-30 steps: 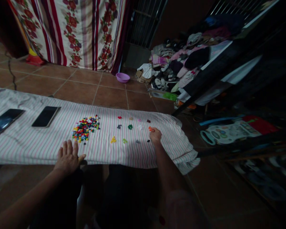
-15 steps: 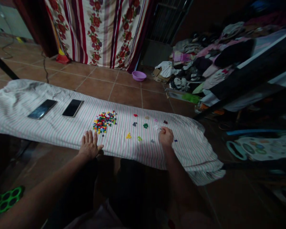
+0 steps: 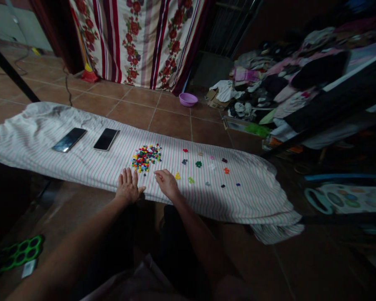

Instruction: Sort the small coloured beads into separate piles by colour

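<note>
Multicoloured small beads lie in a mixed pile point(image 3: 146, 158) on a striped cloth point(image 3: 90, 167). My left hand point(image 3: 128, 186) rests flat on the cloth's near edge, fingers spread, just below the pile. Beside it, my right hand point(image 3: 166, 184) hovers near the pile's lower right with fingers bent together; whether anything tiny is between them is hidden. To the right sit small single-colour groups: red point(image 3: 185, 150), dark green point(image 3: 198, 164), yellow point(image 3: 177, 176), light green point(image 3: 191, 180), white point(image 3: 212, 166), orange point(image 3: 226, 170), black point(image 3: 223, 186) and blue point(image 3: 238, 184), among others.
Two phones point(image 3: 69, 139) lie on the cloth's left part. Beyond it, a purple basin point(image 3: 188, 99) stands on the tiled floor before a floral curtain point(image 3: 150, 46). Clothes point(image 3: 269, 79) are heaped at the right. A green rack-like object point(image 3: 20, 253) is at lower left.
My right hand has moved left from the white and orange groups to beside the pile, uncovering the orange and black groups. My left hand stays on the cloth. The view has shifted slightly.
</note>
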`<state>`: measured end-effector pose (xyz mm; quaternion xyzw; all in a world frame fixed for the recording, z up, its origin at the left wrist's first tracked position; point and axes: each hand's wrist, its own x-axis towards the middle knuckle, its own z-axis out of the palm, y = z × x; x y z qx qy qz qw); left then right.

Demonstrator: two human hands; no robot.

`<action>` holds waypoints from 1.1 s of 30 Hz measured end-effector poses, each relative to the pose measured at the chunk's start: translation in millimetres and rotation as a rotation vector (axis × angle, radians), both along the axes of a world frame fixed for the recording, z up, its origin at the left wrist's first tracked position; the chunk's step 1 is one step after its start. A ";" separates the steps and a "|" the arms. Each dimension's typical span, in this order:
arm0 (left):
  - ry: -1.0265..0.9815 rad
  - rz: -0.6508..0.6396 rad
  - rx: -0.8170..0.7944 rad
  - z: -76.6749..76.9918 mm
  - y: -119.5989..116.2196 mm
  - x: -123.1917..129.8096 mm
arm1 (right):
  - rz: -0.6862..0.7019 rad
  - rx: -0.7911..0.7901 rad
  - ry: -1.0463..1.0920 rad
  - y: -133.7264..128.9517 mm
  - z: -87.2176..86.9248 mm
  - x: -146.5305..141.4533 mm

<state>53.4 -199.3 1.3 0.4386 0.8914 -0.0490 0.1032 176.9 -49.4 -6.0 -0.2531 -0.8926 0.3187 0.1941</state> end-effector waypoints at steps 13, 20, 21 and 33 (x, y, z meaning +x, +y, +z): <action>-0.017 -0.012 0.079 -13.0 -1.3 -4.7 | -0.044 0.017 -0.244 -34.9 12.6 -44.4; 0.010 -0.021 0.108 -18.3 -3.2 -5.2 | -0.111 -0.152 -0.075 -32.5 2.5 -39.8; 0.010 -0.020 0.101 -17.7 -3.1 -4.9 | -0.130 -0.222 -0.028 -30.7 -0.4 -39.0; 0.045 -0.020 0.011 -5.8 -1.0 -0.3 | -0.335 -0.713 0.382 13.1 -17.3 -17.3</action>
